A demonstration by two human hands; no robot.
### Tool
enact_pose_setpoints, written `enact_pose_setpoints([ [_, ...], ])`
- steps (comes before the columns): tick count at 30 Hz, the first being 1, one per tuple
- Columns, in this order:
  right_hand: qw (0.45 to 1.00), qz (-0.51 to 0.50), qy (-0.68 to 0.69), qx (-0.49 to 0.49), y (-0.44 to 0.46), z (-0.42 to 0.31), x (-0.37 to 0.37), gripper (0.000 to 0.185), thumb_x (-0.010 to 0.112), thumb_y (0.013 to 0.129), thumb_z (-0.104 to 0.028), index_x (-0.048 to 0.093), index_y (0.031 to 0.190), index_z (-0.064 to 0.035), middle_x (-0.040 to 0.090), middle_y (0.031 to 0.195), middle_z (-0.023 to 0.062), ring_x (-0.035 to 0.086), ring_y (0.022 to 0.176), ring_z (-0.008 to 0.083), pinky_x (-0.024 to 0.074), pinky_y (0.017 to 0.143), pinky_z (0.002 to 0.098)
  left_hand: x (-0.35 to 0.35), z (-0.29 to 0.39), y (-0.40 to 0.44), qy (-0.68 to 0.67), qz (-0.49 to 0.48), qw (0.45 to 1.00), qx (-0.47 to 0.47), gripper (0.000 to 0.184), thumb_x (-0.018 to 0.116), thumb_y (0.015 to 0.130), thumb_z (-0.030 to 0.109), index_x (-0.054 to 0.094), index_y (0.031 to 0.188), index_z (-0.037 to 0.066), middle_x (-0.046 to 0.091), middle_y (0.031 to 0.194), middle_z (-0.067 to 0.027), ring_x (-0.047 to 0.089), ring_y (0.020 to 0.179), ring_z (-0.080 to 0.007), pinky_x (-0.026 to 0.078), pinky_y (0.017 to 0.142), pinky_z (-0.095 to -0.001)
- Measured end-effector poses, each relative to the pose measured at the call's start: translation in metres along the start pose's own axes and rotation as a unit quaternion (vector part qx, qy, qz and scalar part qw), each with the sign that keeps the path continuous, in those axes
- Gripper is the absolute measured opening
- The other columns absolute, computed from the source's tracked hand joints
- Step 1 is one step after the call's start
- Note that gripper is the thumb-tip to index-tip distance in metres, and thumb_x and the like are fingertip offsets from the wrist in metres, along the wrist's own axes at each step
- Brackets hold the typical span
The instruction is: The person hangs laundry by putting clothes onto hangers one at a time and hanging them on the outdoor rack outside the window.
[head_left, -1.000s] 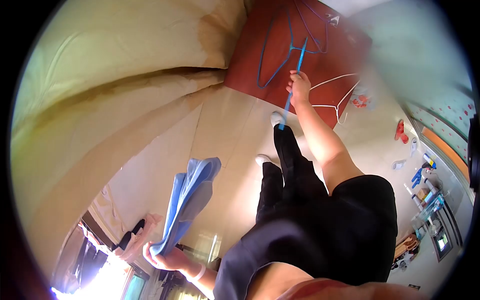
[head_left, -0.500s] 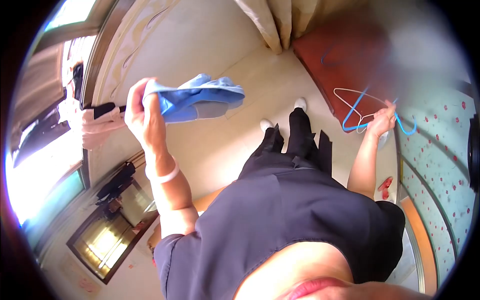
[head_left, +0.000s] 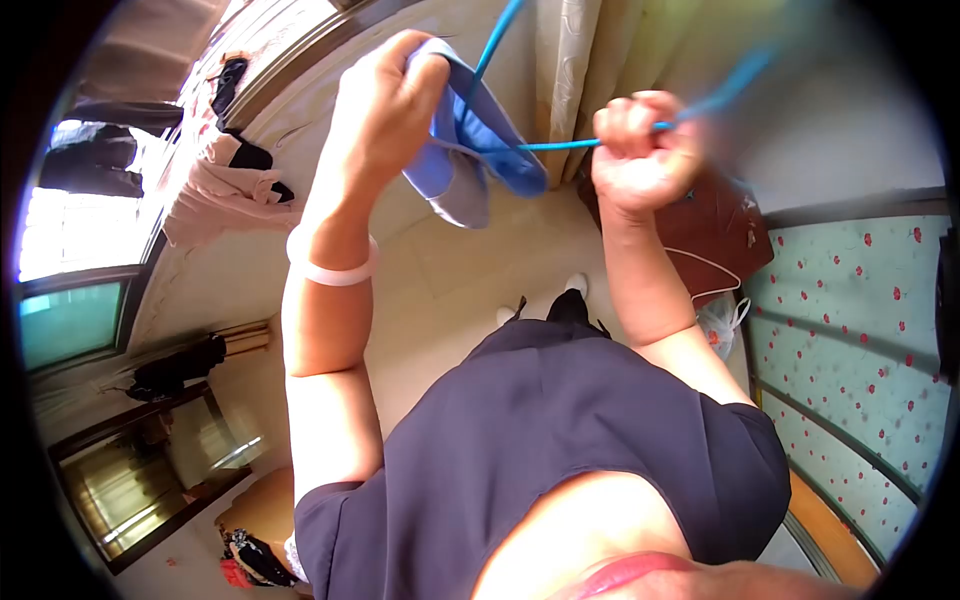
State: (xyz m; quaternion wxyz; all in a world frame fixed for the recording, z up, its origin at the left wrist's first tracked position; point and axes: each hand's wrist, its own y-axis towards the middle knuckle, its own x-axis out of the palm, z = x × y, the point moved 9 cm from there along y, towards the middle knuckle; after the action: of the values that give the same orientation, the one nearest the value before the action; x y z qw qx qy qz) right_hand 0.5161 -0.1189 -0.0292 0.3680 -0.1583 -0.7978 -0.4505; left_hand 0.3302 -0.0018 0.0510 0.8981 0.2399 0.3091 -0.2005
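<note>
At the upper middle, my left hand (head_left: 385, 105) grips the edge of a light blue cloth item (head_left: 460, 165), which hangs down with a grey patch showing. A blue hanger (head_left: 560, 146) has one end within the opening of the cloth. My right hand (head_left: 645, 150) is closed around the hanger's bar, to the right of the cloth. The hanger's far right part is blurred. A white band circles my left wrist.
A red-brown table (head_left: 715, 225) is behind my right forearm, with a white hanger (head_left: 705, 262) at its edge. Pinkish clothes (head_left: 225, 190) hang by the window on the left. A flowered green panel (head_left: 850, 300) stands at the right, and a clear plastic bag (head_left: 718, 325) is near it.
Both hands have risen and come closer together. The blue hanger, lifted off the table, now reaches into the blue cloth. The view has turned toward the window side.
</note>
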Motion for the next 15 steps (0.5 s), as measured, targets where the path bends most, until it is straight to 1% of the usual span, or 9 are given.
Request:
enact_pose_setpoints([
  [1,0.997,-0.003,-0.069,0.037,-0.010,0.014,-0.003,0.045,0.032,0.097,-0.032,0.059,0.092,0.0044,0.025,0.051,-0.0039,0.022,0.044,0.0087,0.0223,0.044,0.0252,-0.016,-0.004,0.004,-0.045,0.016,0.998,0.044,0.027,0.052,0.084,0.020,0.064,0.097,0.000,0.061,0.071,-0.0158,0.060,0.065,-0.0233,0.047,0.064,-0.0324],
  [2,0.987,-0.024,-0.137,0.078,-0.022,0.029,-0.009,0.041,0.034,0.097,-0.029,0.060,0.091,0.0021,0.025,0.051,-0.0047,0.021,0.044,0.0083,0.0196,0.043,0.0256,-0.033,-0.007,0.005,-0.080,0.024,0.995,0.052,0.025,0.047,0.088,0.016,0.064,0.096,0.000,0.061,0.072,-0.0074,0.056,0.066,-0.0147,0.045,0.064,-0.0257],
  [3,0.955,-0.065,-0.266,0.111,-0.038,0.039,-0.022,0.041,0.035,0.098,-0.028,0.063,0.092,0.0019,0.031,0.052,-0.0046,0.027,0.045,0.0069,0.0234,0.044,0.0242,-0.051,-0.006,0.004,-0.112,0.032,0.991,0.060,0.025,0.043,0.091,0.011,0.065,0.095,0.000,0.060,0.074,0.0010,0.052,0.068,-0.0061,0.042,0.063,-0.0189],
  [4,0.930,-0.081,-0.309,0.183,-0.047,0.042,-0.018,0.038,0.040,0.097,-0.026,0.064,0.088,0.0021,0.036,0.054,-0.0050,0.031,0.048,0.0057,0.0254,0.046,0.0236,-0.068,-0.019,0.001,-0.152,0.050,0.987,-0.016,0.025,0.043,0.092,0.011,0.065,0.100,0.002,0.060,0.075,0.0009,0.052,0.069,-0.0049,0.042,0.062,-0.0183],
  [5,0.897,-0.097,-0.350,0.254,-0.059,0.043,-0.017,0.035,0.045,0.097,-0.024,0.065,0.085,0.0023,0.040,0.055,-0.0054,0.035,0.051,0.0046,0.0275,0.049,0.0231,-0.080,-0.032,0.006,-0.131,0.074,0.987,0.047,0.025,0.045,0.094,0.014,0.065,0.104,0.002,0.060,0.075,0.0014,0.050,0.066,-0.0039,0.041,0.060,-0.0183],
  [7,0.872,-0.168,-0.381,0.257,-0.060,0.037,-0.010,0.033,0.047,0.097,-0.022,0.066,0.084,0.0019,0.043,0.057,-0.0057,0.036,0.053,0.0046,0.0294,0.050,0.0229,-0.095,-0.048,-0.001,0.056,0.081,0.995,-0.003,0.023,0.052,0.088,0.020,0.064,0.102,0.005,0.063,0.072,-0.0132,0.061,0.065,-0.0216,0.047,0.066,-0.0311],
  [9,0.819,-0.223,-0.457,0.266,-0.039,0.022,0.010,0.031,0.047,0.096,-0.020,0.065,0.082,0.0017,0.048,0.060,-0.0022,0.042,0.058,0.0065,0.0342,0.054,0.0237,-0.095,-0.064,-0.007,0.184,0.084,0.979,0.012,0.023,0.053,0.088,0.023,0.063,0.102,0.009,0.066,0.085,-0.0158,0.062,0.081,-0.0348,0.048,0.074,-0.0387],
  [11,0.744,-0.263,-0.524,0.320,-0.021,0.017,0.025,0.029,0.050,0.096,-0.019,0.063,0.081,0.0027,0.053,0.063,0.0014,0.046,0.061,0.0086,0.0385,0.057,0.0249,-0.093,-0.076,-0.011,0.264,0.079,0.961,0.027,0.022,0.052,0.087,0.023,0.063,0.100,0.009,0.065,0.090,-0.0125,0.062,0.087,-0.0326,0.048,0.077,-0.0405],
  [15,0.663,-0.350,-0.619,0.234,0.009,0.005,0.073,0.031,0.052,0.095,-0.022,0.060,0.077,0.0019,0.053,0.059,0.0077,0.047,0.056,0.0136,0.0412,0.055,0.0308,-0.086,-0.095,-0.019,0.313,0.084,0.945,0.053,0.020,0.054,0.085,0.022,0.064,0.098,0.011,0.063,0.093,-0.0081,0.061,0.090,-0.0300,0.049,0.078,-0.0391],
])
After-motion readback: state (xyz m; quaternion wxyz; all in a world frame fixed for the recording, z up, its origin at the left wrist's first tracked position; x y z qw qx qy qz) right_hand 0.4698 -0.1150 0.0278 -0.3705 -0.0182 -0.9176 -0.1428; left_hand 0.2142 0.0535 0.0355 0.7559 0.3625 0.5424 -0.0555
